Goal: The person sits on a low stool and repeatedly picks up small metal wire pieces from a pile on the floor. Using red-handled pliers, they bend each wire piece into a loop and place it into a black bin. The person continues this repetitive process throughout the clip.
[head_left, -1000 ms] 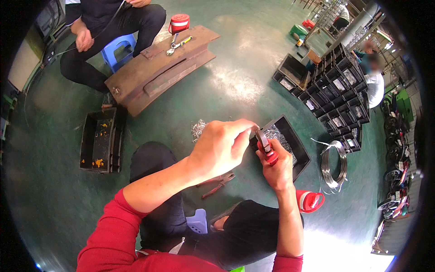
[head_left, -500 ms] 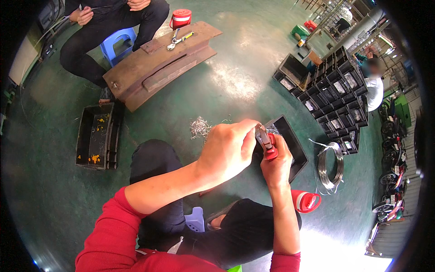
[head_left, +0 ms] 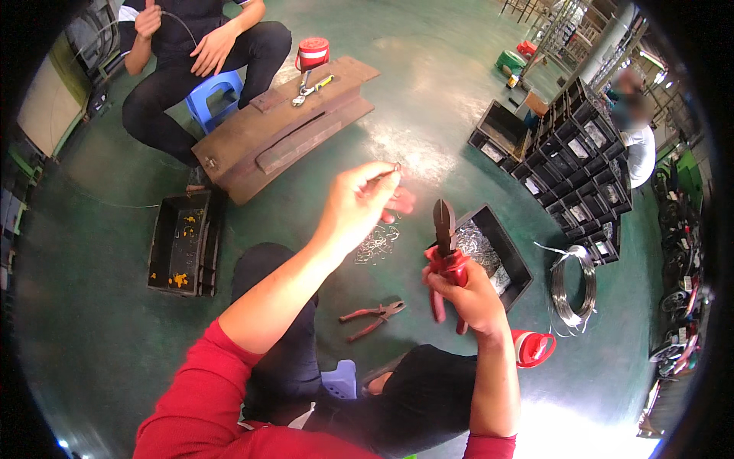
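Observation:
My left hand (head_left: 359, 205) is raised in front of me, pinching a small bent wire piece (head_left: 395, 168) between thumb and fingers. My right hand (head_left: 468, 294) grips red-handled cutting pliers (head_left: 445, 252), jaws pointing up and apart from the wire piece. Below my hands, a heap of small wire pieces (head_left: 376, 243) lies on the green floor. A black tray (head_left: 514, 256) holding more shiny wire pieces sits just right of the pliers. A second pair of red-handled pliers (head_left: 372, 315) lies on the floor near my knee.
Another person sits on a blue stool (head_left: 214, 96) behind a brown wooden bench (head_left: 283, 126) with a red spool (head_left: 312, 53). A black bin (head_left: 182, 243) stands at left, a wire coil (head_left: 575, 284) and stacked black crates (head_left: 573, 164) at right. A red container (head_left: 531, 346) is by my right leg.
My hands have separated: the left lifted up and away with the wire piece, while the right with the pliers dropped lower and to the right.

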The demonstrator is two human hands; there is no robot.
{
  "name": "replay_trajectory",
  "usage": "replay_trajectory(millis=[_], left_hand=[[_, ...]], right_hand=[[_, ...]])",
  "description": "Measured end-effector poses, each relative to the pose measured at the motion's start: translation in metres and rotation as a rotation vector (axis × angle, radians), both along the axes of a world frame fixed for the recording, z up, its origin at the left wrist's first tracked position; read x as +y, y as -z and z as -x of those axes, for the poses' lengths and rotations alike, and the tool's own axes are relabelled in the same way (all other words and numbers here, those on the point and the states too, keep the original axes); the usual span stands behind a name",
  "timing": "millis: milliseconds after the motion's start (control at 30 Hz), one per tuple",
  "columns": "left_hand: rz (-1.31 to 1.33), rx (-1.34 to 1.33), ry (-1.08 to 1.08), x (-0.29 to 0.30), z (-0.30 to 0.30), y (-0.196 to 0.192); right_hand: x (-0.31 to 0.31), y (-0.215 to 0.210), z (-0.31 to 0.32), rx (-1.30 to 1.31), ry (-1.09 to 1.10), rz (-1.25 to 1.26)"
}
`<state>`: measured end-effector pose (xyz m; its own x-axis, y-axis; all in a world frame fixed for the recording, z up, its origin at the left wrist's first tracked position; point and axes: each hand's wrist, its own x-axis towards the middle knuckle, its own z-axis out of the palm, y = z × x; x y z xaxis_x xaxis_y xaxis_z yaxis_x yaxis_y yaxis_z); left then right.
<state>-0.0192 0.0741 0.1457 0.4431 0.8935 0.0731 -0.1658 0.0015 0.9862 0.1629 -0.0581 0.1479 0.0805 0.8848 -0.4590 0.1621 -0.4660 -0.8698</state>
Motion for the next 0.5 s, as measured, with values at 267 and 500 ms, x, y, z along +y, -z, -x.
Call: replay_trajectory(millis=[267,500], left_hand=[[0.071,-0.315,0.029,-0.007,-0.014,0.005],[-0.082,-0.307,0.061,-0.016,-0.02,0.005]], right_hand=[[-0.004,-0.009,0.008,0.725,-0.241,-0.023],[-0.002,-0.008,0.008,0.783,-0.26,0.02]])
